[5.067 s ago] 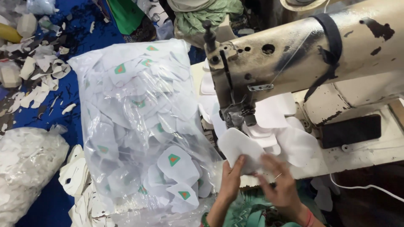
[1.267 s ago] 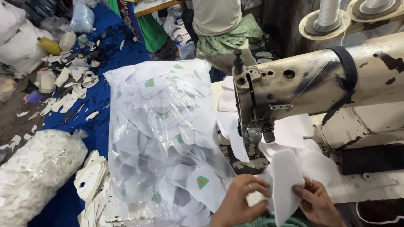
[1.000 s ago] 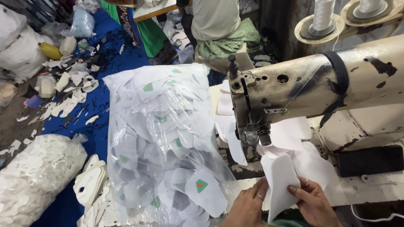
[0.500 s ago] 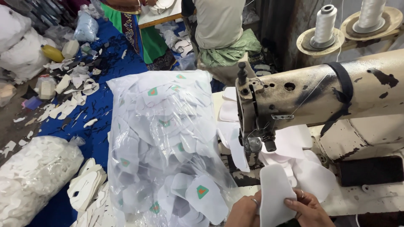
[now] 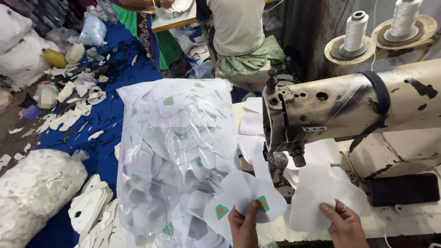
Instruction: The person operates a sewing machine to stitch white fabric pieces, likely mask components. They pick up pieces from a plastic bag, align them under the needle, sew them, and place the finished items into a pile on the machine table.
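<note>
Left hand pinches a white labelled piece, thumb on its green tag, just beside the bag of like pieces. Right hand lies flat, fingers spread, on a plain white piece on the counter, below the sewing machine. Step judged: pairing pieces; alignment under the needle needed.

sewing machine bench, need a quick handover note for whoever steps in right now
Left hand: pinches a white piece with a green label, in front of the needle.
Right hand: fingers rest on a plain white piece on the machine bed.
Clear bag of labelled pieces stands left of the sewing machine.
Done: more white pieces lie behind the needle.
Left: neither held piece is under the needle yet.
</note>
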